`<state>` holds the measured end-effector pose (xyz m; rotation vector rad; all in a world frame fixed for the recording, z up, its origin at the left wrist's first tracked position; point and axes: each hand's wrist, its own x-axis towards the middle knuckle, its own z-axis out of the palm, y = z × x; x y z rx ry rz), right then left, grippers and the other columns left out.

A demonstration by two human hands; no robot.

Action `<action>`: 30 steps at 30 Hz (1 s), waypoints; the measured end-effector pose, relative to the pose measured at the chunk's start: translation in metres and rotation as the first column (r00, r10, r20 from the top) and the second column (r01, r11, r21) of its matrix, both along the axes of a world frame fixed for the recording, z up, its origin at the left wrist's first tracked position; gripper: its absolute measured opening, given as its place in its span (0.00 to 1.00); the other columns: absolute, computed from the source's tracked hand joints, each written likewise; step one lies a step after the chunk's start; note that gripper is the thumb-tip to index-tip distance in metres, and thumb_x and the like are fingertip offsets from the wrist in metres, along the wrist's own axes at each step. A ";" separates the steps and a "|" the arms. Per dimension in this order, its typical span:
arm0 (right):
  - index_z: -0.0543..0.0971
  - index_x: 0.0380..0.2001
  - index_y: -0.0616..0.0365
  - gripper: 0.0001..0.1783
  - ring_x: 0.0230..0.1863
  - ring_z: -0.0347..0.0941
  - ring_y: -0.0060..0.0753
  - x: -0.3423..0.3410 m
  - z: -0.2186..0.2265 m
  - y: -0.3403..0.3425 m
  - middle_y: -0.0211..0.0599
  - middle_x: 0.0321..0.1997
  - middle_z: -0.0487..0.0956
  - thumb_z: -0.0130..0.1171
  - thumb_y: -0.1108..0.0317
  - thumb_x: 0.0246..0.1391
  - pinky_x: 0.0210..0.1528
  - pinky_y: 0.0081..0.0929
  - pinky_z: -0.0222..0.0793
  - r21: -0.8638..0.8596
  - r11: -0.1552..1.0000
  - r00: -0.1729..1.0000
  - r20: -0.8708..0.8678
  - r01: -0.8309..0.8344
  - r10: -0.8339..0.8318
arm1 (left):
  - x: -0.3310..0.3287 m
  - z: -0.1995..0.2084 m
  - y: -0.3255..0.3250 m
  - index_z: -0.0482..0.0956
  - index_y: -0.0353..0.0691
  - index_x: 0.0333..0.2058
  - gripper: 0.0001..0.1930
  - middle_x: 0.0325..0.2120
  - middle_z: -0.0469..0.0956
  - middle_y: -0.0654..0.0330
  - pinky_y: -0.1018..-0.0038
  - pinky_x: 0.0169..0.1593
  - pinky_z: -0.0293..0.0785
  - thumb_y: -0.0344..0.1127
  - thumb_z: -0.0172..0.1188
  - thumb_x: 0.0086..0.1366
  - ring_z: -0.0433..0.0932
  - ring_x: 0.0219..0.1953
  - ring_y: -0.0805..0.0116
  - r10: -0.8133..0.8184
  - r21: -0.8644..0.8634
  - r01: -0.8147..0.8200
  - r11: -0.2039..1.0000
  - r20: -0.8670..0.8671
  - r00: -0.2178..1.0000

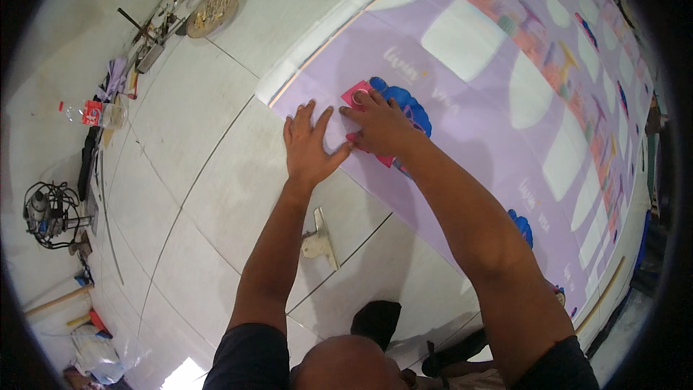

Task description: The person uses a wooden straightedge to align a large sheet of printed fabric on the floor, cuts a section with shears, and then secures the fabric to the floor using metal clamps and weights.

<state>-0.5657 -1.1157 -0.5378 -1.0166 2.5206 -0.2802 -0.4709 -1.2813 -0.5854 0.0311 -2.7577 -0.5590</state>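
A large lavender printed sheet stretches across the right side, with white shapes, coral-coloured bands and blue figures on it. My left hand lies flat with its fingers spread at the sheet's near left corner. Beside it, my right hand rests with fingers apart over a pink patch, next to a blue curly shape. The right hand hides part of the pink patch; I cannot tell whether it is printed or a loose piece. Neither hand visibly grips anything.
On the tiled floor near my left forearm lies a pale metal clip. Along the left wall are a plastic bottle, a corded power tool, a round tray of small bits, and an overfilled plastic bag.
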 end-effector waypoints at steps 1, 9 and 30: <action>0.66 0.67 0.41 0.37 0.75 0.48 0.55 -0.003 0.002 0.001 0.44 0.73 0.58 0.63 0.52 0.54 0.71 0.60 0.48 0.008 1.000 1.000 0.016 0.005 -0.005 | 0.001 0.000 -0.003 0.73 0.44 0.58 0.36 0.61 0.66 0.46 0.49 0.66 0.53 0.50 0.70 0.52 0.62 0.65 0.46 0.009 0.046 -0.007 0.999 -0.056 0.998; 0.66 0.67 0.41 0.34 0.76 0.44 0.53 -0.003 -0.007 0.002 0.42 0.74 0.55 0.59 0.54 0.57 0.70 0.62 0.50 0.045 0.999 0.999 0.040 0.018 -0.020 | 0.147 0.055 -0.021 0.76 0.35 0.48 0.24 0.42 0.75 0.50 0.60 0.49 0.73 0.43 0.70 0.58 0.75 0.44 0.52 0.160 0.262 -0.342 0.903 0.534 0.830; 0.66 0.67 0.40 0.34 0.75 0.46 0.51 -0.001 -0.013 -0.001 0.41 0.72 0.56 0.58 0.53 0.57 0.69 0.60 0.51 0.039 0.999 1.000 -0.010 0.005 -0.004 | 0.184 0.064 0.048 0.70 0.30 0.56 0.25 0.45 0.78 0.53 0.68 0.56 0.70 0.32 0.62 0.62 0.76 0.47 0.65 -0.201 0.687 -0.687 0.237 0.726 0.657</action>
